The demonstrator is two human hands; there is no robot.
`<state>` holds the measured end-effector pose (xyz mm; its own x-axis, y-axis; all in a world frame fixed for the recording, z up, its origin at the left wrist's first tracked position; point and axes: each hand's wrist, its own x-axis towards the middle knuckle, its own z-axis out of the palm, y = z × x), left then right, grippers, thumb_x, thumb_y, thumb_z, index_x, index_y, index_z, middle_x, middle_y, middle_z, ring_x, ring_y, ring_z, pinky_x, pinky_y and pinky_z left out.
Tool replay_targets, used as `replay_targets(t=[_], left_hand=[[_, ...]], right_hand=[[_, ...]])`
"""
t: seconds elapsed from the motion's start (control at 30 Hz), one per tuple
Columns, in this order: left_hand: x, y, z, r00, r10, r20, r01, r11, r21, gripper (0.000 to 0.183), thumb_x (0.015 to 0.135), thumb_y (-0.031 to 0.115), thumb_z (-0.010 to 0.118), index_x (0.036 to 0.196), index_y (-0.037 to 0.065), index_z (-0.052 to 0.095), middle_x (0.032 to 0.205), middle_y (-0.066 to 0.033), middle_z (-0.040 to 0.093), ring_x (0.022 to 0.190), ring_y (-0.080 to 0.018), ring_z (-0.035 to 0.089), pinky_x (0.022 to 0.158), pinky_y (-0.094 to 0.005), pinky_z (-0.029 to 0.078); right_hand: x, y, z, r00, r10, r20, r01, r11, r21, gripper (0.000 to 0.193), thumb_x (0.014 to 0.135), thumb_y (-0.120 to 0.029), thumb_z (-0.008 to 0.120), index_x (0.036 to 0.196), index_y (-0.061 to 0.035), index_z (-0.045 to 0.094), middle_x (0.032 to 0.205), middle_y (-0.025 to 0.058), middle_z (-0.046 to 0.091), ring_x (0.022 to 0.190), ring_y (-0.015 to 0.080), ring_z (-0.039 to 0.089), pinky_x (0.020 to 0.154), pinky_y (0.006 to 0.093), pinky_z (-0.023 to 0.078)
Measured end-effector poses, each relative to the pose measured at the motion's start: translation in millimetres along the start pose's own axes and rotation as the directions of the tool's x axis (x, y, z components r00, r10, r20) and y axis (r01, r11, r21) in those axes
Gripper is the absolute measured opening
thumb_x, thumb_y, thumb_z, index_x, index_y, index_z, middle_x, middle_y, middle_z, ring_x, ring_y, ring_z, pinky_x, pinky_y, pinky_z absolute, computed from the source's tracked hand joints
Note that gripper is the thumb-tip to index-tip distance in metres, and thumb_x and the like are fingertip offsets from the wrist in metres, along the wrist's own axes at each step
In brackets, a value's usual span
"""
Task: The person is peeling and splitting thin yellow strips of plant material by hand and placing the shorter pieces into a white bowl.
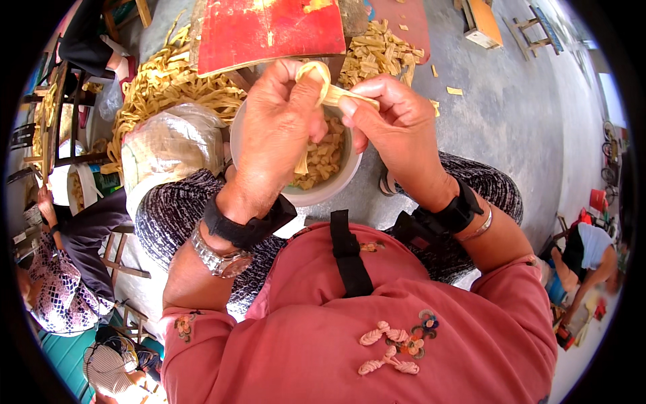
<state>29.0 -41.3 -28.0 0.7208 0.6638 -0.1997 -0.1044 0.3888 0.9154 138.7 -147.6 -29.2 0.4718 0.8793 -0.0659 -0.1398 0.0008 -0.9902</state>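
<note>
Between my two hands, over a white bucket [311, 198], a soft yellow strip of what looks like tofu skin [338, 97] is bent into a loop. My left hand [269, 128] pinches the looped part between thumb and fingers, and a tail of strip hangs below it. My right hand [397, 121] grips the other end between thumb and forefinger. Many small folded or knotted yellow pieces [330, 158] lie in the bucket, partly hidden by my left hand.
A red board [269, 37] stands just beyond my hands. Long yellow strips [171, 84] are heaped left of it, short pieces [377, 57] right. A plastic-covered sack [171, 145] sits by my left leg. Other people work at both sides. A wooden stool [483, 30] stands far right.
</note>
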Motion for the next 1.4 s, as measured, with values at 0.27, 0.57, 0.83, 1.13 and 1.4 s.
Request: replay_targets(t=[0.27, 0.57, 0.83, 1.13, 1.4], left_hand=[[-2.7, -8.1, 9.8, 0.986, -0.151, -0.077, 0.154, 0.987, 0.047, 0.012, 0.096, 0.017, 0.049, 0.095, 0.006, 0.051, 0.066, 0.002, 0.049, 0.046, -0.0029, 0.037, 0.041, -0.0194, 0.032], [-3.0, -12.8, 10.8, 0.977, 0.205, -0.065, -0.159, 0.893, 0.42, 0.01, 0.089, 0.006, 0.052, 0.094, -0.002, 0.054, 0.067, -0.0059, 0.058, 0.05, -0.0082, 0.051, 0.045, -0.0244, 0.041], [1.6, -27.1, 13.1, 0.925, 0.378, -0.045, -0.274, 0.742, 0.612, 0.016, 0.085, 0.006, 0.054, 0.098, -0.004, 0.054, 0.077, -0.0179, 0.062, 0.066, -0.0245, 0.063, 0.061, -0.0343, 0.049], [3.0, -14.8, 10.4, 0.958, 0.283, -0.047, -0.224, 0.84, 0.494, 0.017, 0.083, 0.003, 0.06, 0.099, -0.001, 0.057, 0.07, -0.0104, 0.062, 0.059, -0.0129, 0.058, 0.054, -0.0278, 0.047], [-2.5, -0.7, 7.5, 0.99, 0.14, 0.018, -0.132, 0.877, 0.462, 0.021, 0.09, 0.002, 0.055, 0.11, 0.0, 0.056, 0.078, -0.0006, 0.062, 0.063, -0.0026, 0.055, 0.056, -0.0176, 0.046]], right_hand=[[4.3, 14.4, 8.4, 0.902, -0.429, -0.04, 0.386, 0.847, -0.366, 0.014, 0.082, -0.002, 0.064, 0.095, -0.0013, 0.058, 0.077, 0.0044, 0.059, 0.062, 0.0063, 0.055, 0.053, 0.0217, 0.045], [11.2, 8.8, 1.8, 0.88, -0.474, 0.029, 0.408, 0.724, -0.556, 0.017, 0.078, 0.001, 0.063, 0.094, -0.0028, 0.059, 0.075, 0.011, 0.055, 0.062, 0.0244, 0.056, 0.053, 0.0306, 0.044], [15.9, 3.7, 0.7, 0.875, -0.459, 0.151, 0.409, 0.537, -0.738, 0.012, 0.077, 0.0, 0.059, 0.088, -0.0029, 0.056, 0.081, 0.0155, 0.058, 0.073, 0.0357, 0.058, 0.058, 0.0399, 0.046], [10.1, -2.3, -7.3, 0.976, -0.184, 0.119, 0.214, 0.914, -0.345, 0.025, 0.083, 0.002, 0.053, 0.108, 0.0029, 0.056, 0.089, 0.0153, 0.063, 0.078, 0.0211, 0.063, 0.065, 0.0285, 0.05], [6.9, -9.1, -7.4, 0.984, -0.134, 0.118, 0.164, 0.942, -0.292, 0.026, 0.085, 0.001, 0.053, 0.11, 0.0055, 0.054, 0.093, 0.0138, 0.064, 0.08, 0.0141, 0.063, 0.068, 0.0255, 0.051]])
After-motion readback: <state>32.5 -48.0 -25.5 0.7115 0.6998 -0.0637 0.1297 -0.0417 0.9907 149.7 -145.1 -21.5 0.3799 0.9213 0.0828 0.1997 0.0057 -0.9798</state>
